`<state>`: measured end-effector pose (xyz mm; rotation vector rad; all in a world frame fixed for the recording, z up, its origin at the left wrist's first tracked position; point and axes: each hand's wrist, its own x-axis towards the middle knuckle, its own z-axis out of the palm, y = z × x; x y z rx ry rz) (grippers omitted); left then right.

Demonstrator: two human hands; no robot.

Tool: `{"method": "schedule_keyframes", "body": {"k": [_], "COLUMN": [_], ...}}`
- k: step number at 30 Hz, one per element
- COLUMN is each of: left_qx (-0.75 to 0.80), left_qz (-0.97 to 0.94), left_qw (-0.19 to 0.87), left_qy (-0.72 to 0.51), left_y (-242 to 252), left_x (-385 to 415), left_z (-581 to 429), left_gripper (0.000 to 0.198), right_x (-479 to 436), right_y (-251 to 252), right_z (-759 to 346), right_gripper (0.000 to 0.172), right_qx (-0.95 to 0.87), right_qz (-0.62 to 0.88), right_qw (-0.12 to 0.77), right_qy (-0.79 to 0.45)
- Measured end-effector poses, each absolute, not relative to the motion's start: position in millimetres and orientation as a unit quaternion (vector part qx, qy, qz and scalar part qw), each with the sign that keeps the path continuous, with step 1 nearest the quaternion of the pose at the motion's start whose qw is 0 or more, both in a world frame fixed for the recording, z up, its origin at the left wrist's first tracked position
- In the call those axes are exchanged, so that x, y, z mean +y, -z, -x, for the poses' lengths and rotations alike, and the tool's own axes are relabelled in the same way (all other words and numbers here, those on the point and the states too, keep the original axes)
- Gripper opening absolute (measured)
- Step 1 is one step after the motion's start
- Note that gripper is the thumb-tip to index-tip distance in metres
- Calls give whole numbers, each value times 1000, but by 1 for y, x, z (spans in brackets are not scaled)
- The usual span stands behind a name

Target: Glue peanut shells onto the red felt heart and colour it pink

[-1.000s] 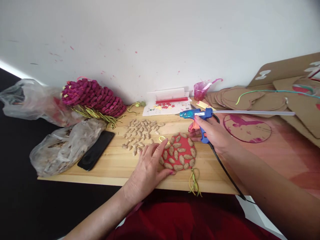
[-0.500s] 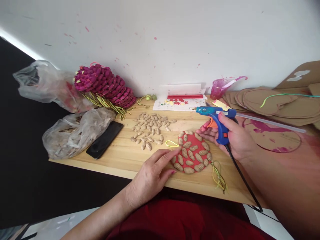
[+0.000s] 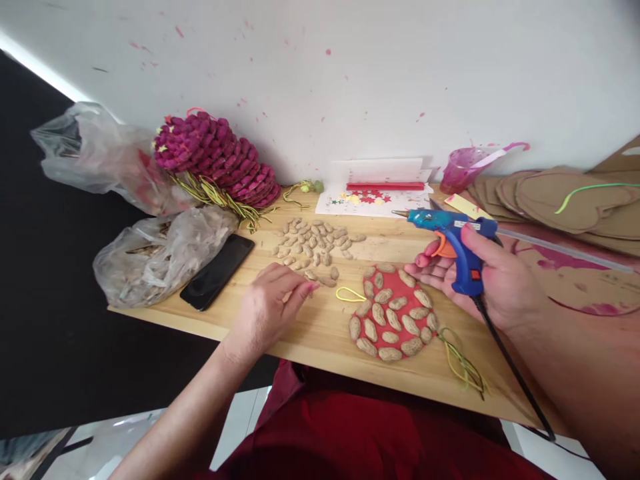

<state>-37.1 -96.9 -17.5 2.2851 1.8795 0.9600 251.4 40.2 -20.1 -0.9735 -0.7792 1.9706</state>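
My right hand is wrapped round a blue glue gun with an orange trigger; a clear glue stick sticks out of its back. Its metal nozzle points left, above the table. Below it lies a red heart-shaped piece with peanuts in their shells stuck round its edge and across its middle; bare red shows at the top. A yellow loop and a green-yellow tassel hang off its sides. My left hand is at the near edge of the loose peanuts, fingers bent and closed toward the thumb; what they hold is hidden.
A black phone and plastic bags lie at the left, beside stacked purple peanut-covered pieces. Star shapes lie on white paper by the wall. A pink-stained cup and cardboard cutouts stand at the right.
My left hand has let go of the heart-shaped piece and moved left to the loose peanuts. The glue gun stays in my right hand; the view has shifted slightly.
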Motion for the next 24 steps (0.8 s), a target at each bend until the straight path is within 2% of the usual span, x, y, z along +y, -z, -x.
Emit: {"method": "schedule_keyframes", "body": {"k": [4, 6, 8, 12, 15, 20, 24], "left_qx": [638, 650, 660, 659, 608, 531, 512], "left_qz": [-700, -690, -683, -690, -724, -773, -794], "left_qw": [-17, -20, -15, 23, 80, 125, 144], "left_qy": [-320, -317, -312, -298, -316, -324, -293], "left_y": [20, 21, 22, 21, 21, 27, 32], "left_x": [-88, -86, -85, -87, -89, -92, -92], "left_z": [54, 58, 59, 54, 44, 24, 12], "left_gripper": [16, 10, 4, 15, 11, 30, 34], "right_x": [41, 40, 39, 39, 40, 39, 37], "right_y": [25, 25, 24, 24, 24, 22, 19], "right_z": [-251, -251, -251, -251, -252, -253, -253], "right_gripper": [24, 19, 20, 28, 29, 32, 31], "right_qx": [-298, -297, -296, -300, -307, -317, -318], "right_qz": [371, 370, 373, 380, 380, 385, 393], "right_qw": [406, 417, 418, 404, 402, 401, 411], "right_qy": [-780, -775, -773, -776, -775, -768, -758]}}
